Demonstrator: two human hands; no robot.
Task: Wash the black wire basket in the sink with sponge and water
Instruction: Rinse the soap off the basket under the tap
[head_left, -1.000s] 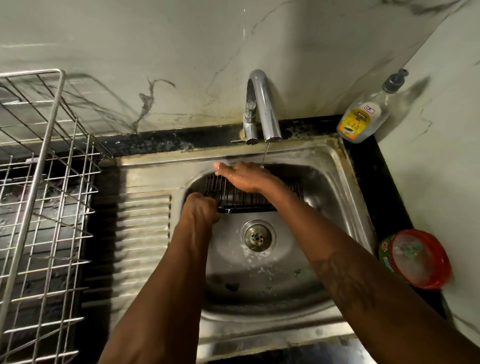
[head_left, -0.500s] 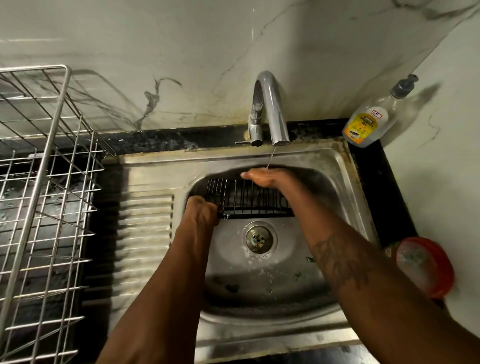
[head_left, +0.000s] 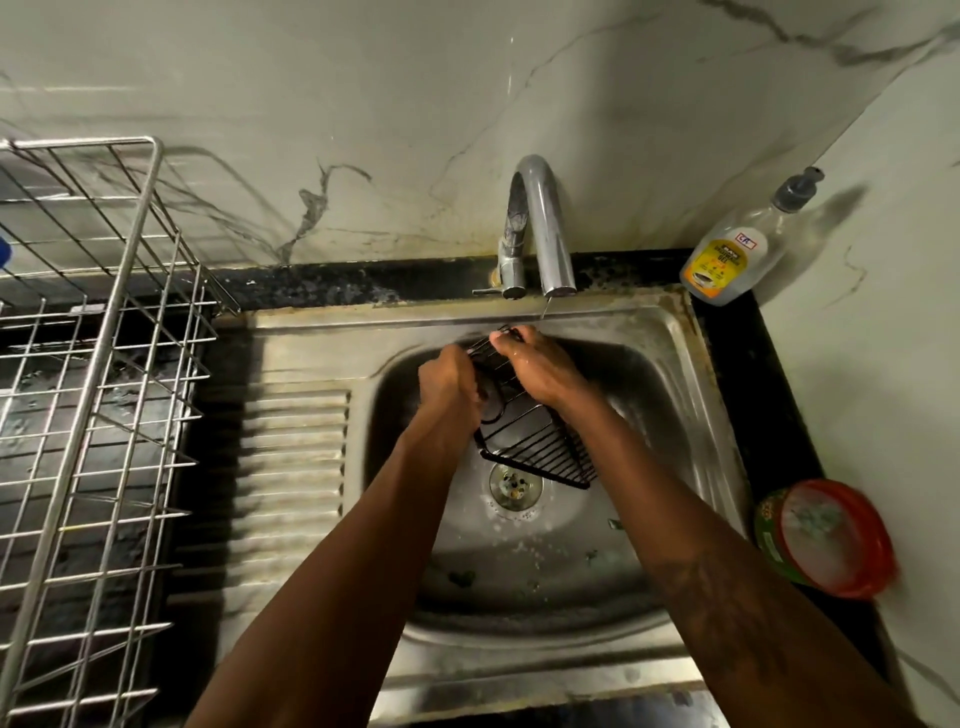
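Two bare forearms rise from the bottom edge of the frame toward the middle, over the steel sink (head_left: 670, 395). The basin below them is wet, with soap flecks and small dark scraps round the drain (head_left: 516, 483) at centre.

Just above the drain, the black wire basket (head_left: 543, 449) is held tilted over the basin, its lower corner pointing down and right and its upper end raised toward the tap. The left hand (head_left: 448, 384) grips the basket's left side, fingers curled round the wire. The right hand (head_left: 540, 370) is closed over the upper right edge, its thumb hooked on the top wire. A dark rounded shape sits against the basket under the left hand; what it is cannot be told.

Left of the basin lies the ribbed drainboard (head_left: 296, 467), and beyond it, along the left edge of the frame, a silver wire rack (head_left: 122, 270) stands on the dark worktop (head_left: 769, 415). At the right edge a red-lidded tub (head_left: 826, 535) rests on the worktop.

Farther back, the chrome tap (head_left: 545, 228) lets a thin water stream (head_left: 543, 310) fall just above the right hand. A clear pump bottle (head_left: 727, 260) with a yellow label leans in the upper right corner against the marble wall (head_left: 363, 104).
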